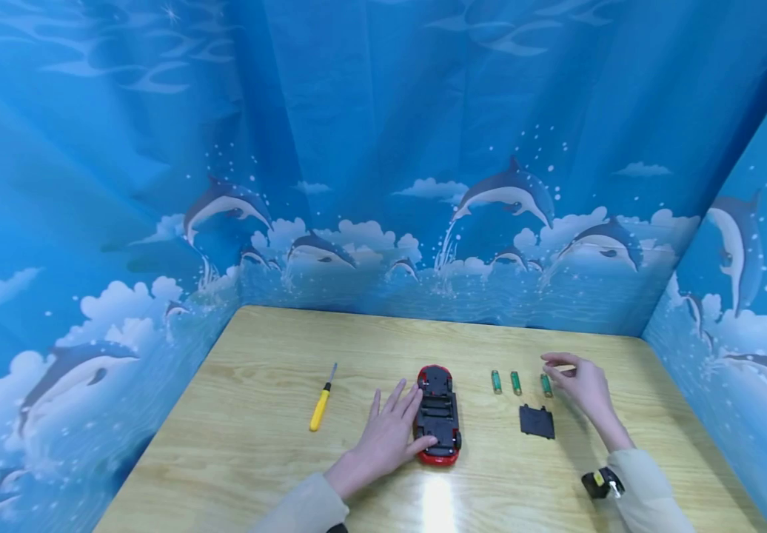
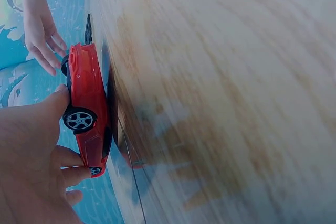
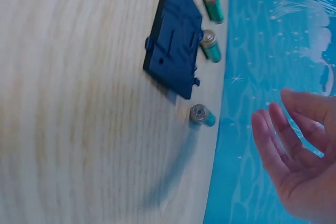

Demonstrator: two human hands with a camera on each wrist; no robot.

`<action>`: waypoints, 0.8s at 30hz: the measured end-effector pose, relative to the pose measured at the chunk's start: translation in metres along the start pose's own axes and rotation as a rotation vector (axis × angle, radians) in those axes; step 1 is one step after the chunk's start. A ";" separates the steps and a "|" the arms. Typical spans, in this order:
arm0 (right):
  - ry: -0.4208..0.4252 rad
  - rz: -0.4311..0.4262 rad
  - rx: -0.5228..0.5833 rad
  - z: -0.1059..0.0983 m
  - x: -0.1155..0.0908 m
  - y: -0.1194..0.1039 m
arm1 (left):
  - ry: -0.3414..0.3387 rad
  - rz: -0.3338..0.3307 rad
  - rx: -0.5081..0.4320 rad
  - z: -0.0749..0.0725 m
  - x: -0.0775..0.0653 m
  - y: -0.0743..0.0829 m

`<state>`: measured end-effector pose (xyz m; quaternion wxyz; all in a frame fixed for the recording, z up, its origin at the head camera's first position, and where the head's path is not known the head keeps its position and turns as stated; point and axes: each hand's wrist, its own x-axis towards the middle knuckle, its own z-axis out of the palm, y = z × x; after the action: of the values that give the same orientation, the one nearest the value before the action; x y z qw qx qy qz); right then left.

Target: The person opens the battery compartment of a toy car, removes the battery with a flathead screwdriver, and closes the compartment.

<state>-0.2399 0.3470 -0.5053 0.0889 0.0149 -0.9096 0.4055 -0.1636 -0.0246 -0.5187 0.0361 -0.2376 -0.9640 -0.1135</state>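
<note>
A red toy car (image 1: 438, 414) lies upside down, its dark underside and an empty-looking battery compartment facing up. My left hand (image 1: 390, 433) rests on its left side, fingers spread and fairly straight, the thumb over the underside. In the left wrist view the red body (image 2: 89, 85) shows beside the thumb. My right hand (image 1: 583, 385) hovers just right of three green batteries, the nearest battery (image 1: 546, 385) apart from its fingertips. In the right wrist view the fingers (image 3: 281, 129) are loosely bent with nothing between them. A black battery cover (image 1: 537, 421) lies below the batteries.
A screwdriver (image 1: 321, 403) with a yellow handle lies left of my left hand. The wooden table (image 1: 257, 474) meets blue dolphin-printed curtains (image 1: 370, 185) at its back and sides.
</note>
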 end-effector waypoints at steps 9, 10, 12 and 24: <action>-0.197 0.127 0.073 -0.013 -0.026 -0.020 | 0.003 0.002 0.000 0.000 0.000 0.000; -0.208 0.130 0.046 -0.013 -0.028 -0.019 | 0.004 0.002 0.000 0.000 0.000 0.000; -0.219 0.117 -0.016 -0.011 -0.031 -0.016 | 0.003 0.002 0.000 0.000 0.000 0.000; -0.231 0.036 -0.239 0.003 -0.047 -0.011 | 0.020 0.017 0.001 0.000 0.000 0.000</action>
<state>-0.1934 0.3357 -0.5070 -0.0225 0.0346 -0.9556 0.2917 -0.1635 -0.0250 -0.5187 0.0470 -0.2446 -0.9616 -0.1149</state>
